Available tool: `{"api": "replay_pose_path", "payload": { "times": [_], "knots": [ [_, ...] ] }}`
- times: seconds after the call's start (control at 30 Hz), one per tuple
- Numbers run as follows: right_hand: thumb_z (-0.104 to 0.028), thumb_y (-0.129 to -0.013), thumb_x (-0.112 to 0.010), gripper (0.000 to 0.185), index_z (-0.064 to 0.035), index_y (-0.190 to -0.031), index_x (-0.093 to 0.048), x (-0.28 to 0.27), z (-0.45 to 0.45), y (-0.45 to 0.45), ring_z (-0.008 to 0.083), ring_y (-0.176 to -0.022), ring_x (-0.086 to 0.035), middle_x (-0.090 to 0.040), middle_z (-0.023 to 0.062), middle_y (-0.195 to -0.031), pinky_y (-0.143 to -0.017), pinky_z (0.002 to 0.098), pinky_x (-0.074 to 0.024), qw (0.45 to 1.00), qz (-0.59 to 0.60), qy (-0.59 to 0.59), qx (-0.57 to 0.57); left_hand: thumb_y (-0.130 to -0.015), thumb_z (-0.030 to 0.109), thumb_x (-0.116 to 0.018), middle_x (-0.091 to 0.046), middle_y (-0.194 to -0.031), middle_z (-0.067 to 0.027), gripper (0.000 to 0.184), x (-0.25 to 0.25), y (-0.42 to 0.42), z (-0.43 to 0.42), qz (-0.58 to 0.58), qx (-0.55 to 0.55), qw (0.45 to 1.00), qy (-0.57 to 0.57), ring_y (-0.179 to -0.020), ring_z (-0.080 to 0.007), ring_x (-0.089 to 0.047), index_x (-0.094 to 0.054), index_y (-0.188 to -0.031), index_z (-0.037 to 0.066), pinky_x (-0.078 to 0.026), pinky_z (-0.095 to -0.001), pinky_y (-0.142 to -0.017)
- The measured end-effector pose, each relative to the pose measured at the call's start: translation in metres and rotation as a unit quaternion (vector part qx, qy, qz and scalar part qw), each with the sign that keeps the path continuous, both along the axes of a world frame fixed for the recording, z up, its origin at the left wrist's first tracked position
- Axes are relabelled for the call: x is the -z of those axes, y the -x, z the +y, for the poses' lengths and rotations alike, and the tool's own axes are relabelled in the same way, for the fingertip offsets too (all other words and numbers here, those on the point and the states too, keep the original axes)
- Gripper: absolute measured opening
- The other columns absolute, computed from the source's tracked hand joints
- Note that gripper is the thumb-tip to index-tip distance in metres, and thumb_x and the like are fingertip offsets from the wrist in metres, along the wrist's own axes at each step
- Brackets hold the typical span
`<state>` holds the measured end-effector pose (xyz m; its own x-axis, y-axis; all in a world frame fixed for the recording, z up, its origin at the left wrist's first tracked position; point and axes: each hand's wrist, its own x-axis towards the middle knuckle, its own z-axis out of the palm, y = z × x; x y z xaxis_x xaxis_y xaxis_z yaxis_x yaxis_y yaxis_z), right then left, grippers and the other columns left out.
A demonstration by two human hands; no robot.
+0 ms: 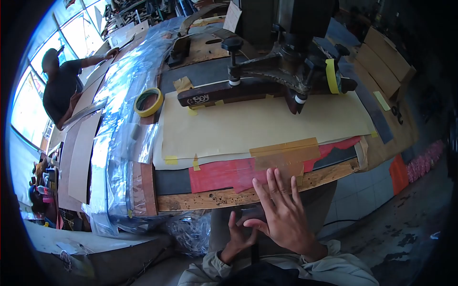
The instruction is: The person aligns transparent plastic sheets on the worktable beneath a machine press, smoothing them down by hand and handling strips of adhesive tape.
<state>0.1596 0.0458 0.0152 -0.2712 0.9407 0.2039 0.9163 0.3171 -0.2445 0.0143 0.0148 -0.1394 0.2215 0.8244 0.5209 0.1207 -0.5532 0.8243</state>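
Observation:
My right hand (286,219) is open, palm down, its fingers stretched over the worn wooden table edge (214,198). Its fingertips reach the red sheet (214,175) and lie just below a strip of translucent brown tape (286,152). Lower down, off the table's edge, my left hand (237,240) has its thumb and fingers apart, with nothing visible in it. Cream paper sheets (267,119) lie above the red sheet, with small yellow tape pieces (171,160) along their edges. A dark bar (219,93) on a metal clamp frame (267,70) rests across the paper.
A yellow tape roll (148,102) lies left of the paper, beside clear plastic sheeting (112,143). Another yellow roll (331,76) hangs on the bar's right end. A cardboard box (385,62) stands at the right. Another person (64,86) works at the far left.

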Motion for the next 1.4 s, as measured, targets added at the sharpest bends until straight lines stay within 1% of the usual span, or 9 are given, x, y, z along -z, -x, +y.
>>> {"api": "replay_pose_path", "payload": {
  "times": [0.07, 0.17, 0.2, 0.4, 0.83, 1.07, 1.13, 1.33, 1.4],
  "knots": [
    [-0.069, -0.084, -0.039, 0.090, 0.0045, -0.136, -0.040, 0.002, 0.008, 0.001, 0.0427, -0.135, -0.030, -0.036, 0.0318, -0.139, -0.109, 0.0576, -0.0208, 1.000, -0.004, -0.005, -0.002, -0.077, 0.005, -0.069, -0.061, -0.105, -0.0192, 0.068, 0.026, -0.001, -0.005, 0.031, -0.095, 0.995, 0.014, -0.094, -0.0272, -0.064, -0.034, -0.135, 0.001, -0.051, -0.0356, -0.078],
    [-0.072, -0.082, -0.037, 0.094, 0.0051, -0.136, -0.039, 0.001, 0.022, 0.004, 0.0453, -0.133, -0.032, -0.035, 0.0326, -0.139, -0.109, 0.0566, -0.0216, 1.000, -0.013, -0.014, -0.008, -0.081, 0.010, -0.068, -0.067, -0.089, -0.0126, 0.031, 0.014, -0.001, -0.002, 0.138, -0.043, 0.977, 0.156, -0.081, -0.0247, -0.068, -0.059, -0.109, 0.000, -0.052, -0.0331, -0.073],
    [-0.072, -0.080, -0.040, 0.097, 0.0069, -0.136, -0.037, 0.001, 0.027, 0.007, 0.0450, -0.134, -0.030, -0.034, 0.0330, -0.140, -0.110, 0.0548, -0.0215, 1.000, -0.019, -0.012, 0.001, -0.083, 0.012, -0.066, -0.069, -0.077, -0.0083, 0.017, 0.014, -0.004, 0.000, 0.062, -0.019, 0.983, 0.172, -0.070, -0.0222, -0.068, -0.065, -0.094, 0.000, -0.052, -0.0322, -0.069],
    [-0.072, -0.076, -0.047, 0.102, 0.0070, -0.139, -0.034, 0.008, 0.036, 0.007, 0.0433, -0.137, -0.025, -0.030, 0.0324, -0.143, -0.112, 0.0520, -0.0202, 1.000, -0.016, -0.012, 0.017, -0.085, 0.005, -0.061, -0.069, -0.081, -0.0097, 0.017, -0.016, -0.002, -0.001, -0.087, 0.108, 0.973, 0.186, -0.069, -0.0193, -0.067, -0.064, -0.100, -0.002, -0.051, -0.0289, -0.065],
    [-0.070, -0.084, -0.036, 0.092, 0.0093, -0.129, -0.046, -0.019, 0.032, -0.002, 0.0397, -0.134, -0.033, -0.039, 0.0295, -0.139, -0.108, 0.0588, -0.0215, 0.999, 0.028, 0.012, 0.025, -0.095, 0.018, -0.052, -0.060, -0.062, -0.0155, 0.025, -0.084, -0.004, 0.019, 0.009, 0.109, 0.941, 0.319, -0.051, -0.0217, -0.060, -0.066, -0.088, -0.001, -0.044, -0.0318, -0.051],
    [-0.074, -0.082, -0.034, 0.100, 0.0105, -0.135, -0.038, -0.007, 0.032, -0.004, 0.0406, -0.138, -0.025, -0.029, 0.0317, -0.144, -0.106, 0.0642, -0.0180, 0.999, -0.036, -0.015, -0.009, -0.098, 0.022, -0.047, -0.066, -0.067, -0.0127, 0.035, -0.085, 0.002, 0.022, 0.023, 0.120, 0.926, 0.357, -0.053, -0.0130, -0.056, -0.065, -0.081, -0.004, -0.045, -0.0290, -0.056],
    [-0.074, -0.083, -0.028, 0.098, 0.0054, -0.139, -0.034, -0.006, 0.038, -0.008, 0.0416, -0.140, -0.018, -0.021, 0.0295, -0.148, -0.107, 0.0625, -0.0173, 1.000, -0.018, 0.021, -0.011, -0.099, 0.021, -0.043, -0.068, -0.075, -0.0140, 0.035, -0.098, 0.003, 0.028, 0.009, 0.168, 0.903, 0.396, -0.065, -0.0153, -0.064, -0.062, -0.095, -0.007, -0.051, -0.0280, -0.064],
    [-0.033, -0.087, -0.061, 0.044, -0.0073, -0.123, -0.060, -0.004, 0.042, -0.006, 0.0338, -0.113, -0.048, -0.050, 0.0181, -0.123, -0.095, 0.0452, -0.0392, 0.987, 0.127, -0.085, 0.054, -0.099, 0.019, -0.044, -0.070, -0.076, -0.0112, 0.030, -0.120, -0.003, 0.033, -0.059, 0.163, 0.878, 0.447, -0.070, -0.0136, -0.067, -0.061, -0.107, -0.004, -0.051, -0.0257, -0.064],
    [-0.021, -0.083, -0.065, 0.041, -0.0081, -0.121, -0.061, -0.006, 0.040, -0.002, 0.0298, -0.105, -0.049, -0.052, 0.0135, -0.113, -0.091, 0.0410, -0.0412, 0.993, 0.099, -0.058, 0.041, -0.098, 0.018, -0.045, -0.069, -0.075, -0.0117, 0.029, -0.117, -0.005, 0.033, -0.058, 0.152, 0.890, 0.425, -0.070, -0.0140, -0.067, -0.060, -0.111, -0.004, -0.051, -0.0257, -0.064]
  ]
}}
